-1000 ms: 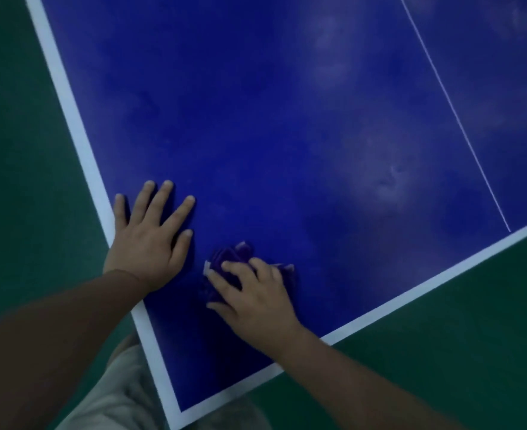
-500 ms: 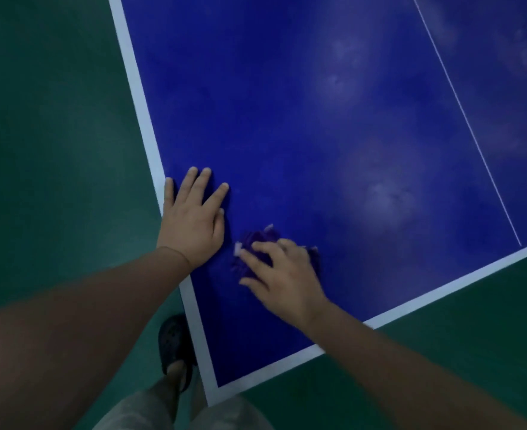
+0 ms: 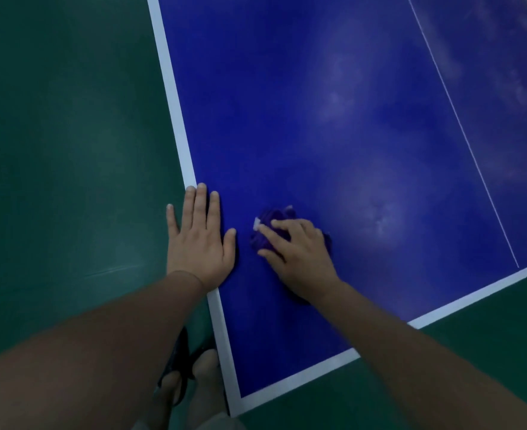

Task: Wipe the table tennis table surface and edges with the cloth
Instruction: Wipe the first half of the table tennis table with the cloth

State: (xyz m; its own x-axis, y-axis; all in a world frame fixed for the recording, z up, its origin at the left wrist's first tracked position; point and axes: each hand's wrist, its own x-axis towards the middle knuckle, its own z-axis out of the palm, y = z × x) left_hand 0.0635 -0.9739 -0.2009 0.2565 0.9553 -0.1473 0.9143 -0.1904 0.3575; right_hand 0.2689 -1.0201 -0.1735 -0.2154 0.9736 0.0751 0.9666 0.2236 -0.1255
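Two hands rest on the blue counter [image 3: 302,125]; the right hand [image 3: 299,256] has its fingers [image 3: 282,226] curled over a bunched purple cloth [image 3: 270,226], pressing it down near the counter's corner; the left hand [image 3: 198,240] lies flat, fingers straight and slightly spread, over the white side edge [image 3: 175,119]; below, green floor [image 3: 63,150] and a sandalled foot [image 3: 178,370].

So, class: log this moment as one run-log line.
step: wiping near corner | right hand: presses purple cloth on blue table | left hand: flat on white side edge | pale smudges ahead
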